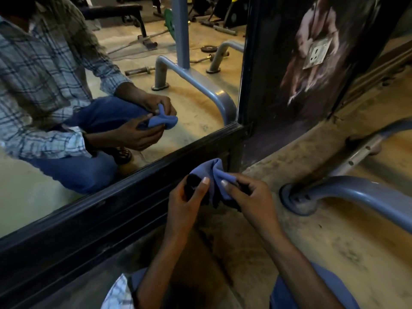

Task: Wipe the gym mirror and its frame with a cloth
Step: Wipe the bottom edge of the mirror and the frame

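Cloth [215,173]: left hand [184,198], right hand [250,194] (pinch)

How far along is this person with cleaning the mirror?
Done: unclear; the mirror reflects sharply, but nothing proves it was wiped. In hand: the left hand and right hand pinch the bunched blue cloth near the lower corner of the frame, off the glass. Left: wiping glass and frame, by the look of it.

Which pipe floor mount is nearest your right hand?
The round grey mount just right of the right hand; the others are farther back or only reflections in the mirror.
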Tool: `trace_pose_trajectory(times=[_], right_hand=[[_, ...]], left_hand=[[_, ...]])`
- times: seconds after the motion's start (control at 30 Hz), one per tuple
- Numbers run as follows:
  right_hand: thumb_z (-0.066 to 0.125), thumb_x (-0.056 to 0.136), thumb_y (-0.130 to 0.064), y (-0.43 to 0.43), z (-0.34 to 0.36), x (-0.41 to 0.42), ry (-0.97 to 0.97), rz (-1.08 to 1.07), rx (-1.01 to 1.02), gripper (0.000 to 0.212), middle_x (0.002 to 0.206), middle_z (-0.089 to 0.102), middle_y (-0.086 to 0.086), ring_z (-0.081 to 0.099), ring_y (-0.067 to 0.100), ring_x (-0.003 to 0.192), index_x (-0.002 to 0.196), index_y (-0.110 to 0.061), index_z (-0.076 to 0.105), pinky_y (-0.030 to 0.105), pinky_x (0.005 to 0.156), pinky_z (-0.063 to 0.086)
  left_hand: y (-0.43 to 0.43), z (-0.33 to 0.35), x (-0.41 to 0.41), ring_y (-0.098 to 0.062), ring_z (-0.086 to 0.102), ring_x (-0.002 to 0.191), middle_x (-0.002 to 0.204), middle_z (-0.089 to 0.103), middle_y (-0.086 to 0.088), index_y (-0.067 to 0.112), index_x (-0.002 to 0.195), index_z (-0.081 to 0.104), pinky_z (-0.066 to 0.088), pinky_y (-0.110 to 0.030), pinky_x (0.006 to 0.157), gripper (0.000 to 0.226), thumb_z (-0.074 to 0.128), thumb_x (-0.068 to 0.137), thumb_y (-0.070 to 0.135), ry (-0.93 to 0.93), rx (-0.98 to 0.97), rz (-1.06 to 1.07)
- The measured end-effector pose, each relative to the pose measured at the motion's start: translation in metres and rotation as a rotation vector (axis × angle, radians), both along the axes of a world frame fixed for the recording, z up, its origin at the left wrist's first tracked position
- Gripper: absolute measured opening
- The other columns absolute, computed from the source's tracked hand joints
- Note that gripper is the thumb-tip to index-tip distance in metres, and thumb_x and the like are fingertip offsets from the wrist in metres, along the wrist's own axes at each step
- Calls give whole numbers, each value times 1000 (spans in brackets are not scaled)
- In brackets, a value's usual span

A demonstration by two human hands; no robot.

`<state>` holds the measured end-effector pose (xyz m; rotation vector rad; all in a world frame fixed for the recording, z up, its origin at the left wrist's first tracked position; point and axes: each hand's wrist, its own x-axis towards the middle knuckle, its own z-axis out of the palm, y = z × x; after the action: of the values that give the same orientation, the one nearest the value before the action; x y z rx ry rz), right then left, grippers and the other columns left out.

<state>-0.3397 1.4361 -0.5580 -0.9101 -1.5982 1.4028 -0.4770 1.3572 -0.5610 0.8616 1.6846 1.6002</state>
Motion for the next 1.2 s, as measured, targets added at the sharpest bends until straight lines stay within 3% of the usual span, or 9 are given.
trace_pose_trajectory(times=[0.1,0.27,0.4,0.5,0.67,0.77,0.83,1.07,1.2], right_hand=[[64,99,-12,2,3,0,9,-67,-33,20,94,77,-7,72,8,84,106,-26,78,19,66,53],[57,104,-22,7,0,3,77,-248,-188,15,97,76,6,72,21,94,101,-25,71,37,81,57],[54,106,-27,10,0,12,84,-153,-334,19,98,75,-2,72,9,88,114,-15,65,28,78,59],[55,105,-27,13,4,19,128,-107,-346,12,99,75,-5,73,3,83,111,-21,64,20,69,58],[68,95,-27,1,17,21,272,-89,-460,28,109,76,14,75,25,101,119,-12,69,43,89,59],[76,84,-12,-1,17,22,261,3,-505,49,115,74,19,72,35,107,130,-5,62,51,97,56],[76,85,-8,-1,13,21,258,29,-522,49,117,74,19,72,34,109,132,-6,61,54,101,54],[73,90,-20,-4,12,8,267,-45,-488,31,109,77,14,73,33,105,120,-11,69,51,98,56],[72,90,-22,-4,12,2,261,-30,-486,27,98,79,7,76,23,92,116,-13,70,38,82,60]], left_hand=[[-3,-5,-6,-14,74,94,96,77,5,25,104,71,59,-27,79,9,64,98,26,-61,-23,41],[-13,-9,-17,-20,73,104,108,76,-4,22,117,69,58,-40,90,21,64,98,28,-162,-32,81],[-16,-9,-20,-1,69,104,113,71,10,31,126,63,59,-26,80,28,62,98,29,-52,11,121],[-19,-9,-20,4,65,110,123,66,18,38,130,59,60,-22,73,33,62,98,29,-49,54,112],[-22,-13,-14,-2,60,125,138,59,16,41,139,53,59,-31,94,63,71,79,46,35,66,70],[-22,-12,-13,-2,59,127,141,58,16,41,142,52,57,-38,100,64,72,81,41,68,79,65],[-21,-11,-13,-3,59,129,141,59,16,39,141,53,55,-42,104,60,71,84,38,67,93,81],[-21,-16,-13,4,58,122,137,59,16,36,142,53,55,-22,95,57,74,89,29,165,47,136],[-18,-15,-13,2,65,114,122,69,13,29,131,63,55,-15,87,35,64,96,25,142,39,50]])
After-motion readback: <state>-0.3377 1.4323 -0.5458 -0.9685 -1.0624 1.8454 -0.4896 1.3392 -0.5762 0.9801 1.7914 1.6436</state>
